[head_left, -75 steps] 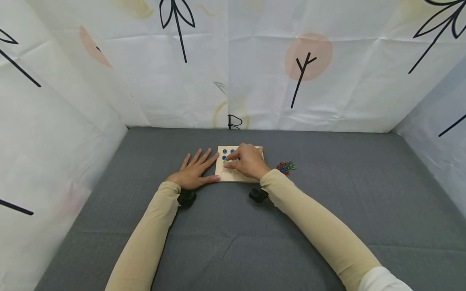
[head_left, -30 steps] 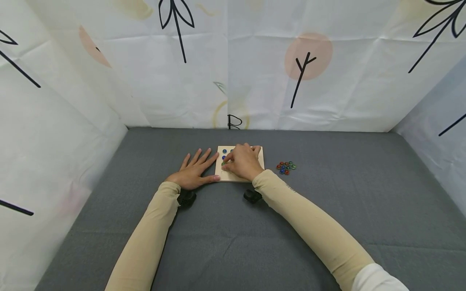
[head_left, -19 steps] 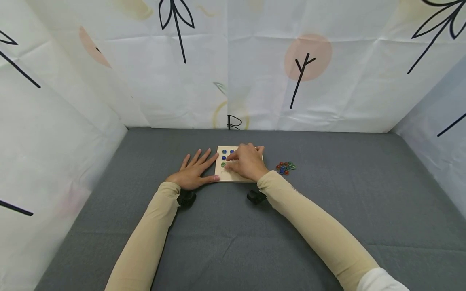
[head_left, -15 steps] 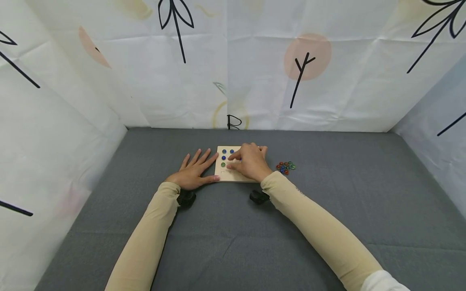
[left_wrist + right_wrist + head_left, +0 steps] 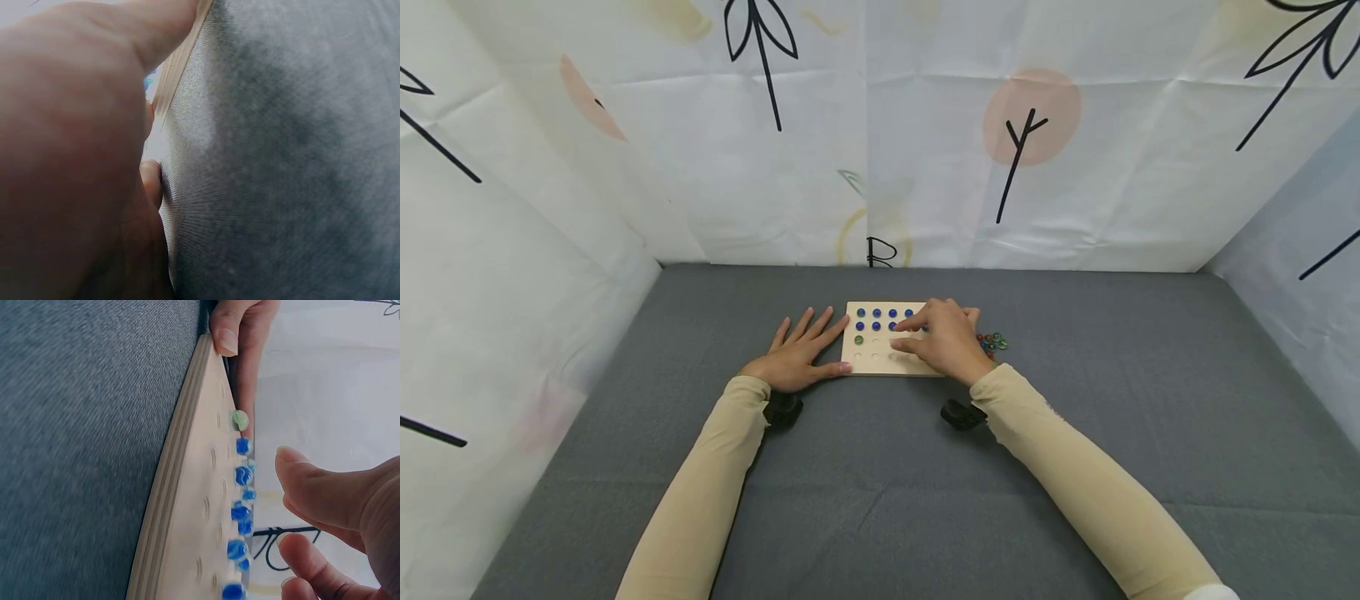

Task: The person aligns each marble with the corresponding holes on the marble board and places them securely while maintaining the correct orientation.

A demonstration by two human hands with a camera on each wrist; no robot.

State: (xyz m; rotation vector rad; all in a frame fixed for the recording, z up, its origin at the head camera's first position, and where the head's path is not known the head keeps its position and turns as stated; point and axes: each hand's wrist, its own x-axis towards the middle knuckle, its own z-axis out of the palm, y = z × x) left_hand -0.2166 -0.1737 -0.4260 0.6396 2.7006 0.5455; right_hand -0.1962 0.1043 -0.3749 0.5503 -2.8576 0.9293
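Observation:
A pale wooden board (image 5: 887, 368) with rows of round hollows lies on the grey cloth. Blue marbles (image 5: 876, 313) fill the hollows that show in its two far rows. One green marble (image 5: 859, 340) sits at the left end of the third row, also visible as the light green marble (image 5: 239, 419) in the right wrist view. My left hand (image 5: 793, 358) rests flat with spread fingers, thumb and little finger against the board's left edge. Over the board's right part hovers my right hand (image 5: 951, 337), thumb and fingers apart with nothing between them, hiding that side.
A small cluster of loose red, blue and green marbles (image 5: 996, 342) lies on the cloth right of the board, partly behind my right hand. Grey cloth (image 5: 850, 500) covers the table. White patterned fabric walls (image 5: 925, 167) stand at the back and sides.
My right hand has let go of the green marble in the third row's left hollow. It has moved right, uncovering more blue marbles. The left hand has stayed put.

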